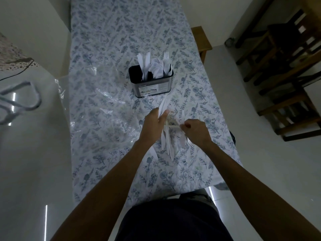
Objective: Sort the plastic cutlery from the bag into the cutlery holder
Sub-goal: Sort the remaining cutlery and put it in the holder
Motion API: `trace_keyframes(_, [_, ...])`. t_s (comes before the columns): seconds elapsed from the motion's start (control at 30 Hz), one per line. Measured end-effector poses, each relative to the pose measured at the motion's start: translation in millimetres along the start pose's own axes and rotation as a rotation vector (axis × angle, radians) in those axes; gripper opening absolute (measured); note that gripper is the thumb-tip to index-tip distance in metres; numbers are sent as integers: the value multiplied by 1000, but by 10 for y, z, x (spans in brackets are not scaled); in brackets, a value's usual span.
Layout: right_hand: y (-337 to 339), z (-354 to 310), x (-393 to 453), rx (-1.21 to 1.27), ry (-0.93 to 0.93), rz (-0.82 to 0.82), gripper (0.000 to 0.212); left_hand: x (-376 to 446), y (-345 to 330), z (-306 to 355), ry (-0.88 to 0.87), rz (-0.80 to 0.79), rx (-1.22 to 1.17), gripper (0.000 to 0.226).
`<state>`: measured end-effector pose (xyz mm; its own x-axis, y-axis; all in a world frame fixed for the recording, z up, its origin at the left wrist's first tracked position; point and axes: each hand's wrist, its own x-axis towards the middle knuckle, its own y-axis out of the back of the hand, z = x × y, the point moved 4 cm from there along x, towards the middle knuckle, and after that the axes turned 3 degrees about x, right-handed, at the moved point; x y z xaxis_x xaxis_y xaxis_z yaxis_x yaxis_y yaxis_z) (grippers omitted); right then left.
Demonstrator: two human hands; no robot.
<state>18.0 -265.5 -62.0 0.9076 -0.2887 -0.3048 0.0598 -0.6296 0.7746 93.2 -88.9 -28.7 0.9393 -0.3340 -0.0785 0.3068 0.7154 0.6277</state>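
Note:
A metal cutlery holder stands mid-table with white plastic knives, spoons and forks upright in its compartments. The clear plastic bag lies crumpled to its left. My left hand grips a bundle of white plastic knives; the handles stick out above my fingers and the blades point towards me. My right hand is closed, pinching a thin elastic band that wraps the bundle. A few more white pieces lie on the cloth under my right hand.
The table has a floral cloth and runs away from me. A wooden chair stands at the right, another chair's corner at the far right edge. A grey hanger lies on the floor at the left.

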Motion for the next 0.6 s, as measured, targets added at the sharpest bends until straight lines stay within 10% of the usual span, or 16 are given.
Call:
trace_keyframes(0.13, [-199, 34, 43, -74, 84, -245, 35, -69, 65, -313, 123, -8, -78, 50])
trace_keyframes(0.6, [-175, -377, -77, -229, 276, 194, 18, -180, 231, -501, 383, 12, -384, 51])
